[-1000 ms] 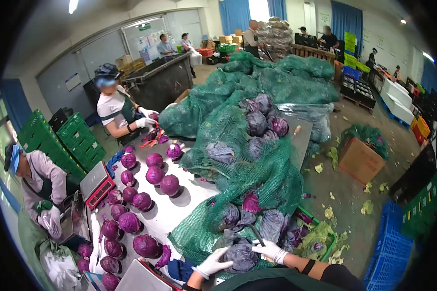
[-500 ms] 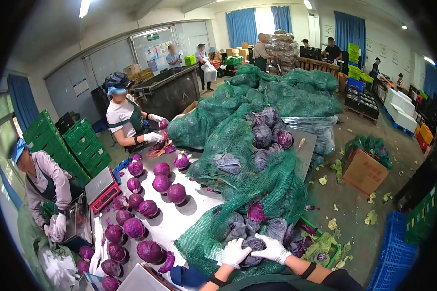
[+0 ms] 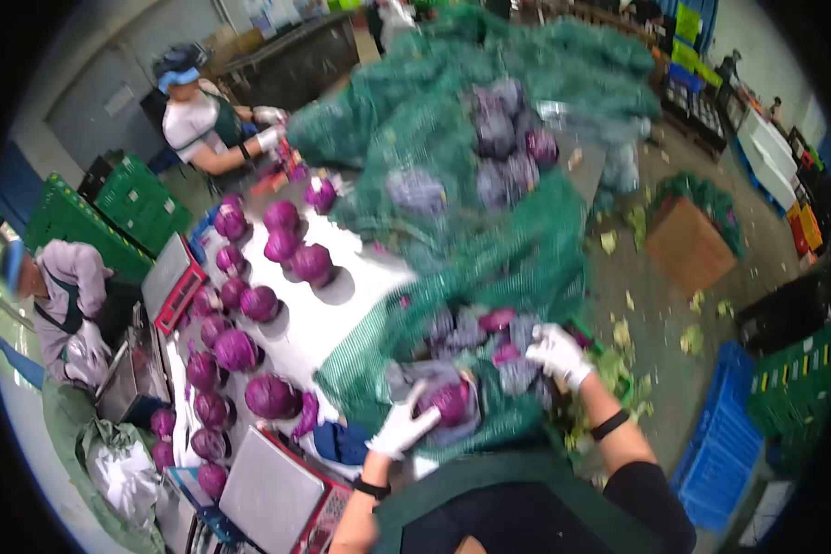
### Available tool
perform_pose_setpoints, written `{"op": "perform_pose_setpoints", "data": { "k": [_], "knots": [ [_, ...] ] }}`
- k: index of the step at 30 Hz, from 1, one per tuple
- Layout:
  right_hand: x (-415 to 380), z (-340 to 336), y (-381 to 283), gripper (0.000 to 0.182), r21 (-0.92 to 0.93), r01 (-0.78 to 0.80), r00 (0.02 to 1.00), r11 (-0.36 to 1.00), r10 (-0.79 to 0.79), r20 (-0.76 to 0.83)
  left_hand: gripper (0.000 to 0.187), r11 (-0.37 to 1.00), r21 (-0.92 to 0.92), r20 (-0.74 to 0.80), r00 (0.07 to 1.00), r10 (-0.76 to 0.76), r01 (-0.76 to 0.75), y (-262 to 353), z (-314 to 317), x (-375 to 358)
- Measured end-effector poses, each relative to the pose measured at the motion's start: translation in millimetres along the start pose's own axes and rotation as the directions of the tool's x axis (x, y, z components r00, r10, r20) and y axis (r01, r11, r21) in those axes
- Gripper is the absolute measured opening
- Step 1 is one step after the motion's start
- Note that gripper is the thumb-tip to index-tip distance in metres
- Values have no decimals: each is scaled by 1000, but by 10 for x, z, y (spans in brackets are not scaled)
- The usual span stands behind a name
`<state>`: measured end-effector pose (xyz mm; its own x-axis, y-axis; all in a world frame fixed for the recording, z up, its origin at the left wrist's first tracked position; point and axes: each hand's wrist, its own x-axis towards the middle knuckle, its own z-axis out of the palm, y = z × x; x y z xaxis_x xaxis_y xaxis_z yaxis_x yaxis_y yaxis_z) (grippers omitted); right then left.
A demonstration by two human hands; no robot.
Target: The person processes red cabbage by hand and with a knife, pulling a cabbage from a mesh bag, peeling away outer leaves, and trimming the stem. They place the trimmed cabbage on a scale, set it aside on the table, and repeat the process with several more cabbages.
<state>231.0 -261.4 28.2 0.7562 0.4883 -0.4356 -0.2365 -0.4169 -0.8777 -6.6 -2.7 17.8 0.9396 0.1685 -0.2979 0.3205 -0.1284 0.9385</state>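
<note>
Both my hands wear white gloves. My left hand (image 3: 404,427) is at the left side of a red cabbage (image 3: 448,403) whose outer leaves stand open around it, fingers spread against it. To the right, my right hand (image 3: 560,355) is raised near other leafy cabbages (image 3: 519,367); its fingers are curled and blurred, and I cannot make out what they hold. These cabbages lie in the open mouth of a green mesh bag (image 3: 369,346). Peeled purple cabbages (image 3: 271,396) stand on the white table (image 3: 342,314) to the left.
Full mesh bags (image 3: 563,65) cover the table's far end. Two co-workers (image 3: 203,129) are on the left. A scale (image 3: 272,494) stands near my left arm. On the right are a cardboard box (image 3: 691,247), blue crates (image 3: 722,434) and leaf scraps on the floor.
The view has tilted down. My hands have moved apart, the right one up and away to the right. The cabbage by my left hand now shows a bright purple surface between opened leaves.
</note>
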Motion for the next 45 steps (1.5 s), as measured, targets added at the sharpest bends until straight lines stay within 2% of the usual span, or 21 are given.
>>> {"op": "perform_pose_setpoints", "data": {
  "k": [3,6,7,8,15,16,17,21,22,27,30,31,33,35,37,39,40,41,43,44,45],
  "knots": [
    [-323,-224,-300,41,186,252,957,950,-216,-194,89,979,204,-259,965,36,18,152,216,-78],
    [-737,16,-425,40,-55,66,994,996,-61,90,100,925,354,-388,922,12,137,266,454,-25],
    [-680,205,-167,36,-541,647,698,537,-703,137,100,924,360,-375,927,13,132,305,476,-13],
    [-800,302,-147,30,-546,456,889,703,-383,249,102,901,405,-359,933,-3,159,371,492,-2],
    [-533,784,277,14,-695,596,781,402,-492,385,93,708,698,-340,919,197,106,351,726,82],
    [-432,831,208,14,-755,427,904,498,-245,350,92,689,719,-313,929,195,97,381,774,89],
    [-368,824,214,15,-751,438,899,494,-248,361,92,668,739,-287,937,198,85,403,798,107],
    [-531,755,191,15,-685,619,777,384,-428,462,92,599,800,-249,923,295,25,377,721,126],
    [-596,731,35,17,-761,432,893,484,-114,435,93,606,795,-242,920,308,6,315,708,127],
    [-231,935,640,32,-684,304,936,663,-75,343,98,594,803,-197,925,326,-38,408,749,183],
    [-317,899,545,43,-636,143,953,758,67,294,101,666,730,-140,921,364,-152,362,513,145],
    [-360,893,462,52,-613,131,952,779,73,296,103,786,610,-64,982,178,-103,309,353,55],
    [-457,980,441,59,-460,308,939,833,-190,285,101,897,425,-98,978,184,-126,-61,142,-146],
    [-413,1112,456,62,-445,322,931,835,-194,309,104,962,259,-180,983,-38,85,-213,127,-334],
    [-242,1133,455,59,-68,-181,924,981,193,331,102,926,351,-320,912,257,-138,-313,247,-371],
    [-245,1093,382,60,-4,-190,904,982,177,388,110,947,225,-330,896,297,-231,-340,303,-374],
    [-310,1117,358,58,-33,-102,928,994,107,357,108,974,53,-337,914,224,-219,-429,322,-392],
    [-301,1156,509,59,-272,216,938,938,-123,323,107,973,-120,-322,935,149,-196,-511,329,-404],
    [-555,1099,22,60,-382,348,901,856,-192,389,93,880,-458,-258,966,3,-125,-275,311,-392],
    [-635,1063,-80,59,-382,393,895,836,-254,366,70,875,-485,-159,985,-64,-22,-56,309,-353],
    [-701,1007,-167,58,-349,429,890,833,-323,322,55,907,-109,23,913,-408,408,-304,189,-252]
  ]
}}
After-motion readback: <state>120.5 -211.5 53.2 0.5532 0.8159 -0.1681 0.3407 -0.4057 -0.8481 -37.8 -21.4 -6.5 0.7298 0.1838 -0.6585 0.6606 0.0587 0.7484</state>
